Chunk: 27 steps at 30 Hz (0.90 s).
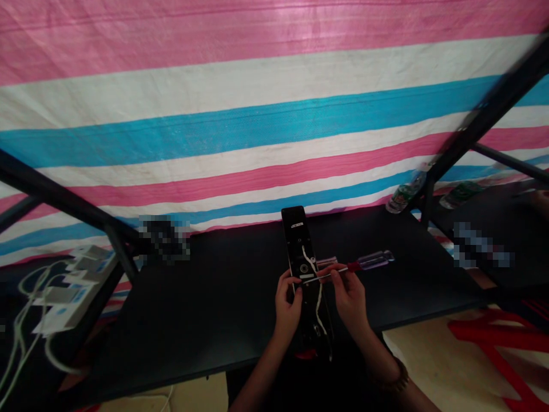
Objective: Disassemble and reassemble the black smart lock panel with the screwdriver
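Observation:
A long black panel leans from the far side of the table toward me, with small round fittings on its face. A white cable runs down along it. My left hand grips the panel's left edge, fingers closed near its middle. Between the fingers of my right hand is the shaft of a screwdriver. Its clear purplish handle points right, and the shaft's tip lies over the panel beside my left fingertips. I cannot tell whether the tip touches a screw. Behind my right fingers shows a pinkish see-through object.
White power strips with tangled cables stand at the left. A plastic bottle leans by the frame post at the back right; another bottle is beyond it. A striped sheet hangs behind the black table. At the far right edge is another person's hand.

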{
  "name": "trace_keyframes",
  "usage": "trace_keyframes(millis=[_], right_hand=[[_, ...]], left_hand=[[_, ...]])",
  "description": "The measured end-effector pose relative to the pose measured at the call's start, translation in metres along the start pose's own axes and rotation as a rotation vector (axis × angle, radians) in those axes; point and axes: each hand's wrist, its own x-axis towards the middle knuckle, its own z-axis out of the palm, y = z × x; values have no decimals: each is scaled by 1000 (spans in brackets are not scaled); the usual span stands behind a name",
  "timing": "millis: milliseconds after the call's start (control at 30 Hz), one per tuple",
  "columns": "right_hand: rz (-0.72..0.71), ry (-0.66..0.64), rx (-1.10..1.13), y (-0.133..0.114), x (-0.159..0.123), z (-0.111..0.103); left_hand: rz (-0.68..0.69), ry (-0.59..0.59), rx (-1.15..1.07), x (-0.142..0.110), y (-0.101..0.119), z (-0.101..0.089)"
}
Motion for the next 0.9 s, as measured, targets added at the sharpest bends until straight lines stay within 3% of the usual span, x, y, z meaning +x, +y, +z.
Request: trace_keyframes(millis=[300, 900], right_hand=[[-35, 0, 14, -12, 2, 2], [-33, -36, 4, -11, -1, 3]], left_hand=[[-4, -1, 11, 0, 0, -1], [1, -3, -4, 1, 3, 0]])
